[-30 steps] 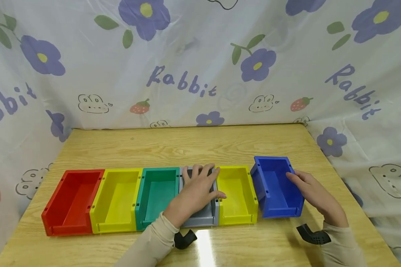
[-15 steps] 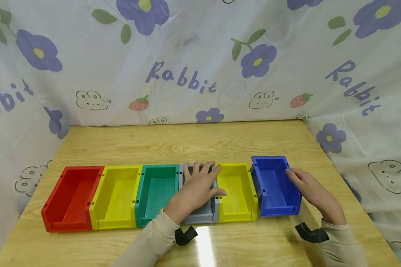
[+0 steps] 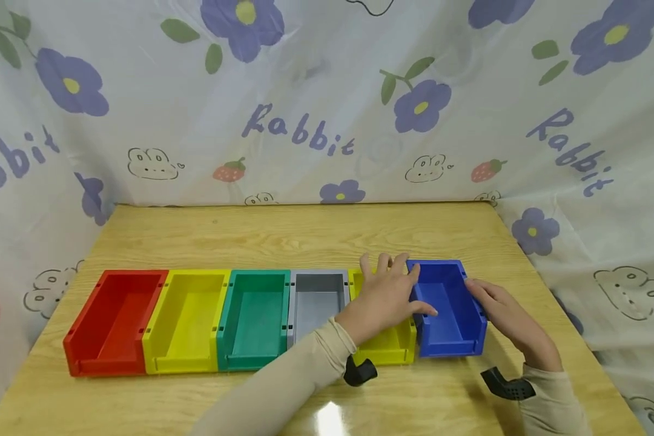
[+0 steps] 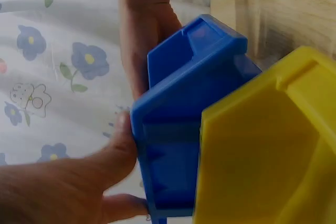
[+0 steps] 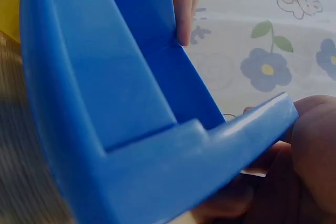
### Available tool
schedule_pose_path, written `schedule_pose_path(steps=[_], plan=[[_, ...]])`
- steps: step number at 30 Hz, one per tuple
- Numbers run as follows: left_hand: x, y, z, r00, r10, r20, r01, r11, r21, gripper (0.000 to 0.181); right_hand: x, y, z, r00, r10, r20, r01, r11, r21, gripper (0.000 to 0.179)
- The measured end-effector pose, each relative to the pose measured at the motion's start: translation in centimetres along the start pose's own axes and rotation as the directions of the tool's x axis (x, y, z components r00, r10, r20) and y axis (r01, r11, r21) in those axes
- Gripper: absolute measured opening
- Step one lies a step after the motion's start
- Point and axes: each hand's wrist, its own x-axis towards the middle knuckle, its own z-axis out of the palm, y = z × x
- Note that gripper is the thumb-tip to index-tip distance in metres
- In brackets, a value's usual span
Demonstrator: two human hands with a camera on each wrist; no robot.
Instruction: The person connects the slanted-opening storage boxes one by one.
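Note:
A blue storage bin [image 3: 449, 315] stands at the right end of a row of bins, slightly raised and turned against the right yellow bin [image 3: 384, 348]. My right hand [image 3: 515, 318] grips its right wall, thumb over the rim and the other fingers on the outside, as the right wrist view shows. Above the right yellow bin, my left hand [image 3: 384, 297] spreads its fingers, the fingertips right at the blue bin's back left rim. In the left wrist view, that hand's thumb and a finger lie along the blue bin's edge.
Leftward from the yellow bin run a grey bin [image 3: 318, 303], a green bin [image 3: 258, 321], another yellow bin [image 3: 193, 321] and a red bin [image 3: 120, 321], side by side. They sit on a wooden table [image 3: 283, 233] with a patterned curtain [image 3: 305, 79] behind.
My left hand has moved right, from over the grey bin to the right yellow bin and the blue bin's rim. The blue bin has shifted slightly left in my right hand.

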Motion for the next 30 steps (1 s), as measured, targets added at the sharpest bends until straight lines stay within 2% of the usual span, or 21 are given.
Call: schedule_pose_path(steps=[3,7,10,16,18,21,25,27,30], plan=[[0.1,0.1,0.0,1.0,-0.022,0.015,0.023,0.999,-0.044,0.084,0.4,0.2,0.4,0.999,-0.007,-0.042,0.009,0.999,0.031,0.055],[0.5,0.2,0.0,1.0,-0.021,0.019,0.022,0.996,-0.085,0.084,0.9,0.5,0.8,0.992,-0.026,-0.124,0.031,0.999,0.039,0.05],[0.9,0.3,0.4,0.999,-0.029,0.038,0.032,0.996,-0.082,0.083,1.2,0.9,1.2,0.985,-0.031,-0.168,0.038,0.999,0.037,0.048],[1.3,0.5,1.5,0.995,-0.063,0.078,0.064,0.998,-0.005,0.083,2.1,1.8,2.0,0.988,-0.015,-0.155,0.016,1.0,0.004,0.048],[1.5,0.5,1.8,0.995,-0.063,0.073,0.063,0.998,0.003,0.084,2.5,2.0,2.0,0.988,-0.012,-0.157,0.008,1.0,-0.027,0.048],[1.9,0.1,2.3,0.997,-0.066,0.029,0.066,0.998,0.007,0.083,3.1,2.2,1.7,0.984,-0.023,-0.178,0.01,0.997,-0.072,0.049],[1.8,-1.0,2.7,0.996,-0.048,-0.082,0.048,0.999,0.007,0.076,4.1,2.3,1.1,0.983,-0.051,-0.177,0.028,0.991,-0.132,0.05],[1.1,-1.9,2.0,0.991,-0.019,-0.134,0.017,1.0,-0.018,0.067,4.3,2.3,0.8,0.985,-0.053,-0.162,0.028,0.987,-0.157,0.05],[-0.6,-4.0,-0.2,0.973,0.039,-0.227,-0.059,0.995,-0.082,0.048,3.9,2.1,0.0,0.989,-0.03,-0.146,-0.006,0.97,-0.242,0.05]])
